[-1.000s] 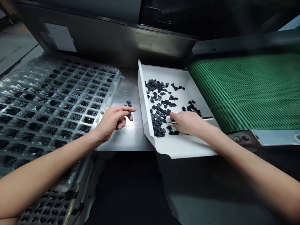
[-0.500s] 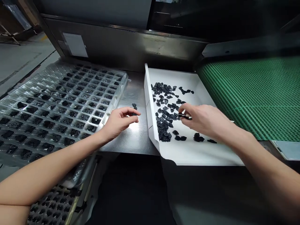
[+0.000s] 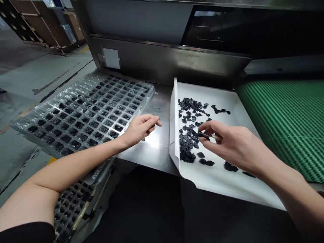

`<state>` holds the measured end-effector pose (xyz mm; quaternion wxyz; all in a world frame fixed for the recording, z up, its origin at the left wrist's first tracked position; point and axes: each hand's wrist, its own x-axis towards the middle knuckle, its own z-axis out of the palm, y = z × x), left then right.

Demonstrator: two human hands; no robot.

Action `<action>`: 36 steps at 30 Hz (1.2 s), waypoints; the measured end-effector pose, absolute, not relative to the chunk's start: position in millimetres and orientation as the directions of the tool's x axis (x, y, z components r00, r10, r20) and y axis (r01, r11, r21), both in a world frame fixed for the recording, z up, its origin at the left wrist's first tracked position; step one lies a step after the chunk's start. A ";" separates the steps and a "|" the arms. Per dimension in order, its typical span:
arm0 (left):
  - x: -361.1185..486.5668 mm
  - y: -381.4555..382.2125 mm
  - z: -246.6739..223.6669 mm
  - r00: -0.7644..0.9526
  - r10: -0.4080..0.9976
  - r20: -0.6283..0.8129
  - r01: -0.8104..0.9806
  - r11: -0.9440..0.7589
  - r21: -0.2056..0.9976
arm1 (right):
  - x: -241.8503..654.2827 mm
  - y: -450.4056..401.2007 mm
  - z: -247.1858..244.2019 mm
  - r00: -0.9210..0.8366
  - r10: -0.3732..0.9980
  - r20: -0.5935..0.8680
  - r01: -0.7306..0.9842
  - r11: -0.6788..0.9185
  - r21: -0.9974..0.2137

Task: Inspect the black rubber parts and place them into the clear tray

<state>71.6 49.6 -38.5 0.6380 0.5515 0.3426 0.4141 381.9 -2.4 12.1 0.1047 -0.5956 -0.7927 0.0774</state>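
My left hand (image 3: pixel 143 130) is over the metal surface between the two trays, its thumb and fingers pressed together. Whatever those fingers may hold is hidden; a small dark bit shows just beneath them. Over the white tray (image 3: pixel 227 184), my right hand (image 3: pixel 227 140) pinches a thin black part (image 3: pixel 204 135), seen nearly edge-on, between thumb and fingers. Many small flat black parts (image 3: pixel 186 145) are scattered and heaped along the white tray's left side. A clear compartment tray (image 3: pixel 146 101) on the left has black parts in its cells.
A green mesh belt (image 3: pixel 291 125) runs along the right. Behind the trays stands a metal machine panel (image 3: pixel 152 59) with a dark window. Another filled compartment tray (image 3: pixel 72 206) is lower left, below the bench. Brown boards (image 3: pixel 47 25) stand on the floor farther back.
My left fingers have closed from a parted pose, and the black parts by them are now mostly hidden. My right hand still pinches over the tray. The camera view has shifted.
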 end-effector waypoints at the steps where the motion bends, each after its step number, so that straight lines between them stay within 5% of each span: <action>1: 71.4 48.7 -35.8 0.419 0.908 0.009 -0.164 0.066 0.984 | 381.2 -0.7 11.7 -0.268 0.962 0.045 0.925 0.270 -0.269; 6: 69.0 44.1 -24.4 0.439 0.898 -0.021 -0.185 0.113 0.976 | 377.7 4.2 15.3 -0.217 0.972 -0.089 0.876 0.153 -0.456; 11: 67.8 38.2 -18.9 0.459 0.888 -0.034 -0.182 0.131 0.974 | 369.1 -0.1 28.9 -0.253 0.953 -0.168 0.376 -0.063 -0.924; 15: 68.5 33.3 -18.0 0.464 0.885 -0.028 -0.180 0.125 0.976 | 359.7 1.8 31.5 -0.199 0.971 -0.130 -0.121 -0.156 -0.980; 18: 69.4 30.5 -18.1 0.460 0.888 -0.006 -0.168 0.094 0.981 | 350.9 10.1 28.9 -0.124 0.988 -0.087 -0.243 -0.115 -0.963; 23: 70.9 28.7 -19.5 0.465 0.885 0.024 -0.137 0.045 0.990 | 335.4 27.0 24.7 -0.216 0.970 -0.108 -0.258 -0.163 -0.952; 26: 70.5 28.3 -20.2 0.463 0.886 0.036 -0.134 0.030 0.990 | 323.8 31.4 24.7 -0.278 0.952 -0.133 -0.090 -0.163 -0.982; 31: 68.6 27.1 -20.1 0.396 0.913 0.096 -0.104 -0.059 0.993 | 303.8 24.0 29.2 -0.317 0.948 0.039 0.357 0.158 -0.921; 36: 67.9 27.1 -23.8 0.348 0.926 0.148 -0.062 -0.135 0.989 | 295.8 19.2 27.0 -0.362 0.924 0.122 0.514 0.307 -0.801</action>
